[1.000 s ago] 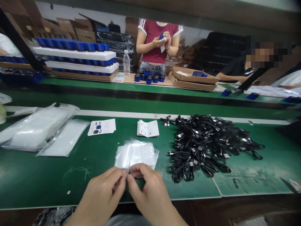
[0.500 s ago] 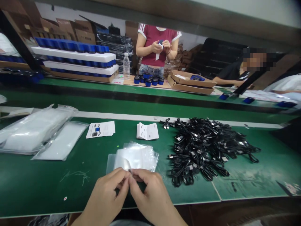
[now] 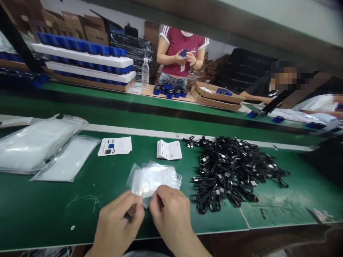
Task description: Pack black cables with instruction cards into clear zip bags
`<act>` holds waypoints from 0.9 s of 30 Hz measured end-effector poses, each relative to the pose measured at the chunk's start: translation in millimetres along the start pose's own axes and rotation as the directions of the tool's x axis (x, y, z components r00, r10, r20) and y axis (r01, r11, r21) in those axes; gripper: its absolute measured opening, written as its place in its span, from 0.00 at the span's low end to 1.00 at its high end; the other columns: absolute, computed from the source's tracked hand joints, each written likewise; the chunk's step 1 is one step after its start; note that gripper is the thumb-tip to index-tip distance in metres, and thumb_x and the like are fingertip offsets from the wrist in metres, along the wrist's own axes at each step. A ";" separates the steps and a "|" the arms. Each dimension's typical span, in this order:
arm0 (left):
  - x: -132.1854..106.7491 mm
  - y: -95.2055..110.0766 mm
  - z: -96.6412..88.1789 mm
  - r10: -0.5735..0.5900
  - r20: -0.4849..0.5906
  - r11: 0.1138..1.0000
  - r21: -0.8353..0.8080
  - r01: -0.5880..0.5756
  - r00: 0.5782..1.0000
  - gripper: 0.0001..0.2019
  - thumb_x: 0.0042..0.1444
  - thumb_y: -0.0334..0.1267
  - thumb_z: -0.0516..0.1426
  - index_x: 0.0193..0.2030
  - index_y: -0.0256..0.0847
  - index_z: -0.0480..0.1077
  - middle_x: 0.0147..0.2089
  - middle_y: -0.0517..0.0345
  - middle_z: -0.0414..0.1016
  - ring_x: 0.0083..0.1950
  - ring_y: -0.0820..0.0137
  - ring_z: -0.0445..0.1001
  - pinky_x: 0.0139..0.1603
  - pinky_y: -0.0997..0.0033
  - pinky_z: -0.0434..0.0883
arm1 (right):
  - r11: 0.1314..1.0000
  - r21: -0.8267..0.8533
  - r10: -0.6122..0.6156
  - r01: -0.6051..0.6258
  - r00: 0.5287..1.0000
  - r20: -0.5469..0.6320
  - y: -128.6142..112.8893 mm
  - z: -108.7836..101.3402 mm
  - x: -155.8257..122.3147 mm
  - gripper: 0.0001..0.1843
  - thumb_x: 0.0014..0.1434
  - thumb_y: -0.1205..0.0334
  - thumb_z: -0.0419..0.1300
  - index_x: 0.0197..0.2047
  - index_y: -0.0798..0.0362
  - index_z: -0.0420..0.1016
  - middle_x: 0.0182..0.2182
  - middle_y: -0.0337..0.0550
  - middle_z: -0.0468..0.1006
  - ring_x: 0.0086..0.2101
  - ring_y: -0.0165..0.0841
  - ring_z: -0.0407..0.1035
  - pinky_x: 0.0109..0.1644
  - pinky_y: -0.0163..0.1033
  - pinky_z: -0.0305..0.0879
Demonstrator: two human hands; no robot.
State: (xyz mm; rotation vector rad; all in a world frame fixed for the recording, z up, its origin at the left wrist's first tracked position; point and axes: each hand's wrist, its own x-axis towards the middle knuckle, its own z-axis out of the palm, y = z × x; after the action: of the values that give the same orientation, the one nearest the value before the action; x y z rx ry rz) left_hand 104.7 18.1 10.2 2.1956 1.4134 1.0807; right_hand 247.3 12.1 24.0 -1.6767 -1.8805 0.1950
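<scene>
A small clear plastic bag (image 3: pixel 146 200) is stretched between my two hands at the near side of a pile of similar clear bags (image 3: pixel 162 176). My left hand (image 3: pixel 119 219) pinches its left side between thumb and fingertips. On the opposite side my right hand (image 3: pixel 171 210) has its fingers curled closed on the bag, knuckles up. Beyond the pile lie a stack of folded leaflets (image 3: pixel 173 150) and, further left, flat printed cards (image 3: pixel 116 146). Bundled black USB cables (image 3: pixel 227 171) are heaped to the right of my right hand.
Large clear packs of white bags (image 3: pixel 40 146) lie at the left on the green table (image 3: pixel 53 210). Across a raised ledge, a co-worker (image 3: pixel 182 50) handles a blue-and-black item. Blue items in white trays (image 3: pixel 88 62), a water bottle (image 3: pixel 145 74) and cardboard trays (image 3: pixel 214 98) stand there.
My hands have moved slightly apart, spreading the near edge of the bag between them. The co-worker across the ledge has turned the blue item in their hands.
</scene>
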 end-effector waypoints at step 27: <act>-0.7 -26.1 -8.8 -0.239 0.130 0.971 0.047 0.234 0.962 0.17 0.58 0.43 0.50 0.19 0.42 0.58 0.17 0.68 0.60 0.19 0.77 0.63 0.21 0.82 0.61 | 0.975 0.187 0.079 -0.120 0.974 0.211 9.5 -25.1 65.0 0.10 0.61 0.58 0.52 0.40 0.55 0.69 0.38 0.48 0.75 0.39 0.37 0.68 0.41 0.38 0.60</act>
State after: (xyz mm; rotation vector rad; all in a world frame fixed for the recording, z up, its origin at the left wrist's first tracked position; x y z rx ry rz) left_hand 81.3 28.4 -0.3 2.0140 1.5917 0.8165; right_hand 267.4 68.1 61.4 -1.6654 -1.8520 0.5962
